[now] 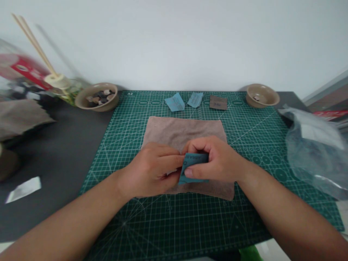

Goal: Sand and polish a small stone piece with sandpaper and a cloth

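Blue-green abrasive sheet (pixel 193 167), printed with dark lettering, is held by both hands over the near half of a pinkish-brown terry cloth (pixel 182 132). The cloth is laid at the centre of a green gridded cutting mat (pixel 285 203), itself set on a dark grey counter (pixel 54 170).

Left hand (pixel 148 170): fingers are together and curled, clamped on the sheet's left edge. Right hand (pixel 214 161): thumb is pressed on the sheet's front, with the other fingers curled over its top edge. Sheet is pinched between both sets of fingers, just above the cloth. Contact with the cloth cannot be confirmed.

Along the mat's far edge, two light blue paper slips (pixel 185 101) and a brown abrasive square (pixel 218 102) are laid flat. Tan ceramic bowl with dark and pale pebbles (pixel 96 97) is placed at the counter's far left, beside the mat corner. Second tan ceramic bowl with a few small pieces (pixel 262 95) is placed at the far right corner. Clear plastic bag (pixel 312 148) is lying over the mat's right edge. White paper scrap (pixel 24 189) is lying near the counter's left edge.
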`<state>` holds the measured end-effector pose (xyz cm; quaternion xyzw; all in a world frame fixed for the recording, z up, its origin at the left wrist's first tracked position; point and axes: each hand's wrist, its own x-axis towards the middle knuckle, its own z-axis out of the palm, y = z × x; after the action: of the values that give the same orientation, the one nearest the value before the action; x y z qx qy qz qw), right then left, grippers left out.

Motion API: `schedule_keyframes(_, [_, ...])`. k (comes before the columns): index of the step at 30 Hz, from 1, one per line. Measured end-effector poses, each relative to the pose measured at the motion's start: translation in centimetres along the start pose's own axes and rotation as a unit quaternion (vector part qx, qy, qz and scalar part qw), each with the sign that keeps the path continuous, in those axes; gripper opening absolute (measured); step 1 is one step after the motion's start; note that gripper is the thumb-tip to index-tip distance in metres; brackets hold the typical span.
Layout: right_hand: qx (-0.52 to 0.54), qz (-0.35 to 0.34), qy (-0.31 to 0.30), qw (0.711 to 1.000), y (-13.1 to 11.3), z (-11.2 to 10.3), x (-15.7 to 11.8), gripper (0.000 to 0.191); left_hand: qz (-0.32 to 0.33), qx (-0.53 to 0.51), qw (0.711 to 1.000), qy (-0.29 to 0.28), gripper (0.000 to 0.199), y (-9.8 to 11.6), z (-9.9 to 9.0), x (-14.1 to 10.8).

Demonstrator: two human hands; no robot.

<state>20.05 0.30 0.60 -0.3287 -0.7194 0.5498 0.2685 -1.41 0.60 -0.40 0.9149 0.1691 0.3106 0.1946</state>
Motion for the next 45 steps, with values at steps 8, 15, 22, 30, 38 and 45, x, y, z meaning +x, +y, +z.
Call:
schedule_keyframes(8, [-0.047,-0.006,0.013,0.999,-0.18,0.14,-0.06,0.024,0.001,0.047,0.999,-0.001,0.014,-0.01,0.10,-0.28])
schedule_keyframes(15, [-0.050,-0.001,0.017,0.999,-0.44,0.27,-0.05,0.022,-0.005,0.041,0.999,-0.014,0.013,-0.15,0.21,-0.31])
schedule_keyframes(22, [-0.053,-0.002,0.012,0.999,-0.23,0.19,-0.03,0.022,-0.006,0.039,0.999,-0.015,0.013,-0.08,0.16,-0.39])
schedule_keyframes(30, [-0.062,-0.002,0.009,0.998,-0.34,0.25,-0.07,0.021,-0.007,0.038,0.999,-0.014,0.014,-0.18,0.25,-0.35])
schedule_keyframes(38, [-0.078,0.001,0.010,0.997,-0.35,0.23,-0.01,0.020,-0.009,0.034,0.999,-0.020,0.012,-0.19,0.24,-0.41])
schedule_keyframes(45, [-0.085,0.006,0.005,0.996,-0.61,0.32,0.03,0.017,-0.007,0.039,0.999,-0.028,0.013,-0.18,0.17,-0.40])
